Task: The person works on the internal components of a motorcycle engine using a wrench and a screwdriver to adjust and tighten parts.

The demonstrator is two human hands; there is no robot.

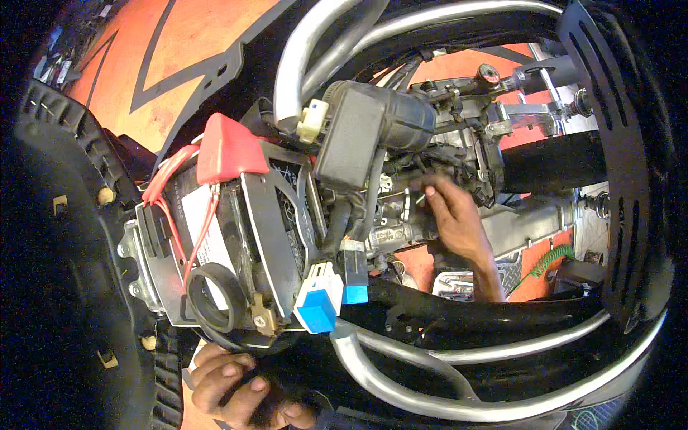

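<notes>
Reaching in among the engine parts, my right hand (455, 218) has its thumb and fingers pinched together at a small, thin metal pin-like piece (421, 199). Just left of them is a short bright metal piece (406, 204) on the engine casing (390, 233). My left hand (233, 383) is low at the left, its fingers curled in beside the battery's lower edge; what they grip, if anything, is hidden in shadow. Above it sit the battery (240, 236), a red terminal cover (229, 150) with red wires, a black rubber ring (213, 297) and a brass-coloured terminal (264, 315).
Bent silver frame tubes (401, 408) cross above and below the engine. A black air-intake box (350, 140) and a white-and-blue connector (317, 304) stand between battery and engine. A slotted black panel (620, 143) borders the right; the orange floor (193, 43) shows through gaps.
</notes>
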